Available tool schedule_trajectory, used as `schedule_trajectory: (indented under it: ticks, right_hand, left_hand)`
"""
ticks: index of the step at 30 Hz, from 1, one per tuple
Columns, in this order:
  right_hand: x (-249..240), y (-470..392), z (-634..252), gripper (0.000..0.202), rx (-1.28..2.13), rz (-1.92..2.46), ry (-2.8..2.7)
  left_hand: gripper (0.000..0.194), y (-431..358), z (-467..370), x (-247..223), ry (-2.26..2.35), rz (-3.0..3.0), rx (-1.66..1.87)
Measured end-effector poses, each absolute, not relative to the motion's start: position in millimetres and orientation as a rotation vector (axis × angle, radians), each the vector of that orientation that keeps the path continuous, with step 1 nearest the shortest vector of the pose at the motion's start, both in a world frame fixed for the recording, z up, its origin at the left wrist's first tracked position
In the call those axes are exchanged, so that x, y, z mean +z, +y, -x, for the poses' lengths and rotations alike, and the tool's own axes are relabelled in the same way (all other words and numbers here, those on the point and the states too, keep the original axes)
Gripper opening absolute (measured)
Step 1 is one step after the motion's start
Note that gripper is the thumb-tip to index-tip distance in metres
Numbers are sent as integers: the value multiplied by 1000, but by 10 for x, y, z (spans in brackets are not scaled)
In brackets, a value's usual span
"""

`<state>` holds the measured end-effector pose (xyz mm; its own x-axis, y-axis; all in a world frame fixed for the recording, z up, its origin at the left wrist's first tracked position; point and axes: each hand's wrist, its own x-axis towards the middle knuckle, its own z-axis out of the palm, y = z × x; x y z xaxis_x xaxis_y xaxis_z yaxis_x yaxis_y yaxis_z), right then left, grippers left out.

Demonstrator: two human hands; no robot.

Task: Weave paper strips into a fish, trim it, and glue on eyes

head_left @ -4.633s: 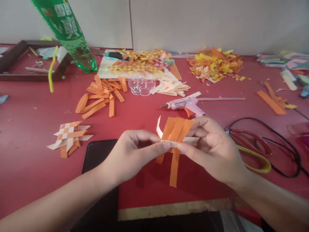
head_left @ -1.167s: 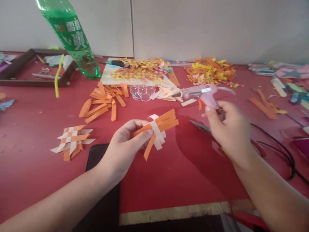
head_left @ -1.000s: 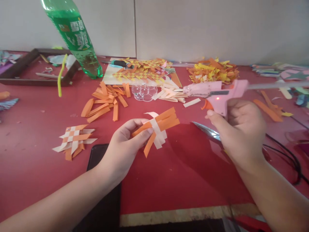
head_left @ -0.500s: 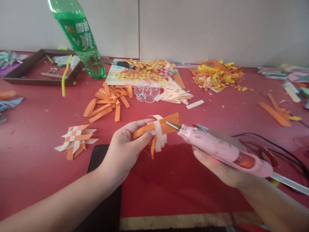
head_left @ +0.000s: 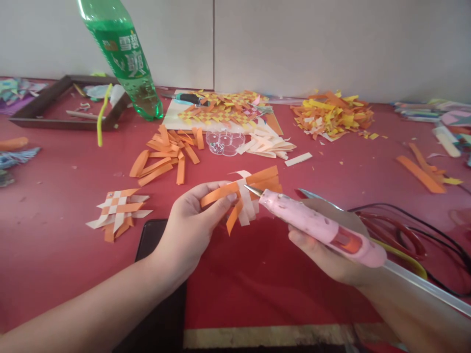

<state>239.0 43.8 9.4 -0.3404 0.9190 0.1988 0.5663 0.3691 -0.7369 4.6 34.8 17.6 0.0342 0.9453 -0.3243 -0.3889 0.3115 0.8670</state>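
My left hand [head_left: 195, 215] pinches a small weave of orange and cream paper strips [head_left: 245, 196] between thumb and fingers. My right hand [head_left: 327, 240] is wrapped round a pink glue gun [head_left: 316, 223] with a clear glue stick at its back. The metal nozzle points left and is at the cream strip of the weave; whether it touches cannot be told. A woven orange and cream piece [head_left: 117, 212] lies on the red table at the left.
Orange strips [head_left: 162, 157], cream strips [head_left: 268, 144] and a clear bead tray [head_left: 225, 142] lie beyond my hands. A green bottle [head_left: 128, 63] stands by a dark frame [head_left: 22, 117]. Scissors [head_left: 415, 235] and a black cable are near my right hand; a black phone-like object [head_left: 158, 289] lies below the left.
My right hand has moved the glue gun left, its nozzle shifting from the orange strip to the cream one. The held weave has turned slightly, and more of the scissors shows.
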Motion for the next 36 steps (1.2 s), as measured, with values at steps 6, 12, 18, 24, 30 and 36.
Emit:
schedule_trajectory:
  ticks: [6, 12, 18, 24, 30, 36]
  right_hand:
    - [101, 416, -2354, 8, 236, 1161, -2270]
    - [127, 422, -2343, 12, 127, 1164, -2316]
    - [159, 415, -2330, 10, 62, 1181, -2345]
    - [160, 415, -2347, 10, 29, 1203, -2350]
    - [151, 419, -2350, 14, 10, 1224, -2344]
    - [138, 419, -2354, 12, 52, 1187, -2333]
  left_hand:
    - [19, 332, -50, 150, 1091, -728, 1193]
    - [7, 340, -69, 178, 1104, -748, 1198]
    - [6, 332, -59, 154, 1138, -783, 1204]
    - [9, 336, -63, 138, 1135, -758, 1216]
    - [7, 335, -59, 143, 1126, -785, 1213]
    - [11, 324, -42, 131, 1239, -925, 1221]
